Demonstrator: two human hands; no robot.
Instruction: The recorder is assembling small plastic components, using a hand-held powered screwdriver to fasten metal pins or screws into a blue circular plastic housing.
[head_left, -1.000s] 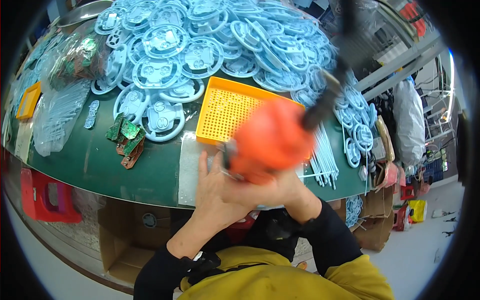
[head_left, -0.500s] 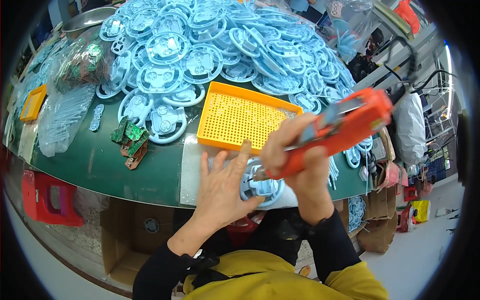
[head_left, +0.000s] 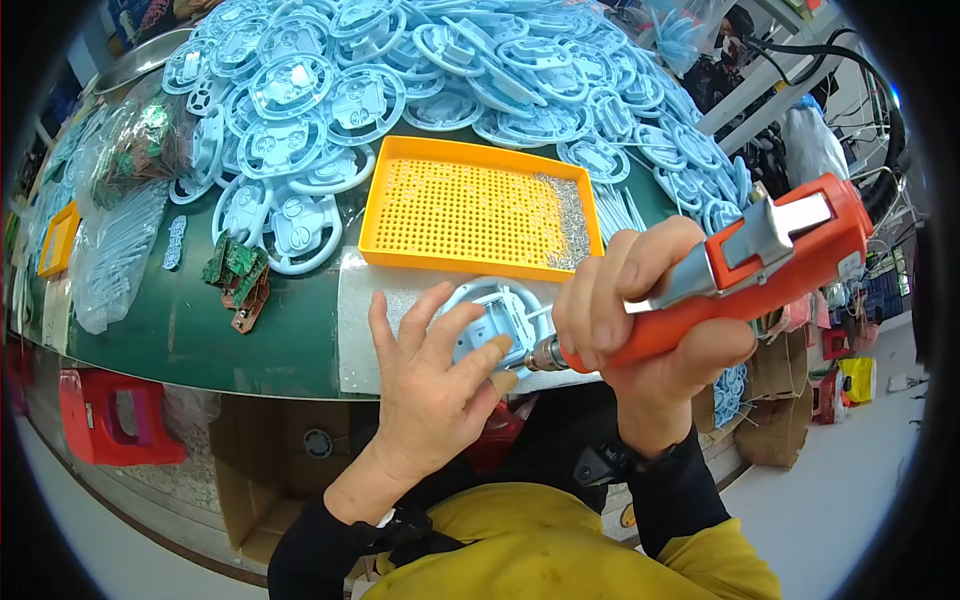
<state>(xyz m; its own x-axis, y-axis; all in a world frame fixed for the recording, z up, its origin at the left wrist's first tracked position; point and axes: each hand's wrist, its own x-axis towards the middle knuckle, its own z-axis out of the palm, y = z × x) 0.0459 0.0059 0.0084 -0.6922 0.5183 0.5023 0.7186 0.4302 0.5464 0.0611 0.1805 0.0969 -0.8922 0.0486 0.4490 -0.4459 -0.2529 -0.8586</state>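
Note:
My right hand (head_left: 645, 320) is wrapped round an orange-red electric screwdriver (head_left: 790, 285) with a grey lever, held tilted, its metal chuck and bit pointing down to the left. The bit tip is at the near edge of a light-blue plastic toy steering wheel (head_left: 488, 318), lying on a pale foam mat (head_left: 362, 330). My left hand (head_left: 425, 385) rests on this wheel. Its thumb and index finger pinch in close by the bit, while the other fingers spread over the left side. Whether a screw sits at the tip is hidden. Beyond lies a yellow perforated tray (head_left: 470, 264) with small screws (head_left: 570, 215).
A large heap of blue wheels (head_left: 330, 90) covers the table's back. Green circuit boards (head_left: 240, 270) lie at left, near a clear bag of blue sticks (head_left: 120, 250). A red stool (head_left: 120, 420) and cardboard box (head_left: 245, 470) stand below. A black cable (head_left: 840, 50) hangs at right.
The view has shifted slightly. The screwdriver has swung right and its tip now reaches the wheel's near edge. My left thumb and index finger have drawn together beside the tip; the wheel shows more.

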